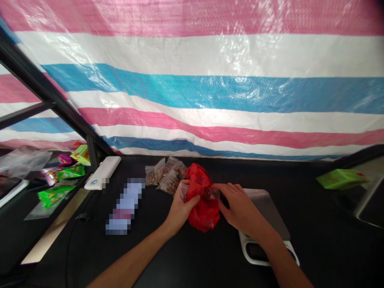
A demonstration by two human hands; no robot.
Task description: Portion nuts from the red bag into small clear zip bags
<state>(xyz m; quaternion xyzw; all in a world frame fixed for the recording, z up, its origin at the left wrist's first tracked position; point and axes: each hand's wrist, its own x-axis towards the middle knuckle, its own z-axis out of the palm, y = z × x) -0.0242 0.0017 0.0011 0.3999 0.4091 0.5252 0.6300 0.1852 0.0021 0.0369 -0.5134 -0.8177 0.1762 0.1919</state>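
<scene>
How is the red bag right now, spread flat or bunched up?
Bunched up: the red bag is heavily creased and bulging rather than flat, and the left hand grips its side.

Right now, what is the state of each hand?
Left hand: closed, holding a red crinkled plastic bag.
Right hand: partly curled at clear thin plastic; grip cannot be told.
</scene>
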